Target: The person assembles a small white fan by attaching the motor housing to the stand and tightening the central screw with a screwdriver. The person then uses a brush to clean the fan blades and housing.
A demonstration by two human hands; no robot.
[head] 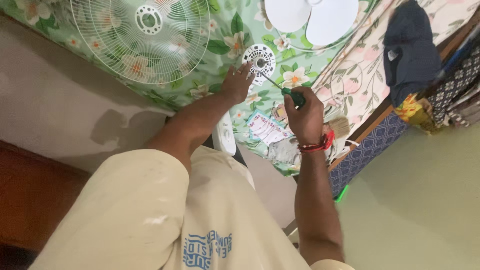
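Fan motor cover (259,61): small round white slotted disc, lying on the green floral bedsheet (220,47), between the white wire fan guard to its left and the fan blades to its right.
Fan guard (142,37): white wire grille, flat on the sheet at upper left, apart from the cover.
Left hand (236,84): fingers spread and stretched flat, tips pressing the cover's lower left edge; it grips nothing, only pins the disc down.
Screwdriver (285,91): green handle, thin shaft angled up-left, tip at or near the cover's centre hub; the exact contact is too small to tell.
Right hand (304,117): fingers curled tight round the green handle; red thread band at the wrist.
Fan blades (312,17): white, at the top edge, well apart from both hands.
Dark cloth (410,50): bundled at far right on the patterned sheet.
Doing it well: likely best to keep the shaft in line with the screw, press down firmly while turning, and hold the disc so it cannot spin on the soft sheet.
Risk: the tip could slip toward the left fingertips, which lie near it.
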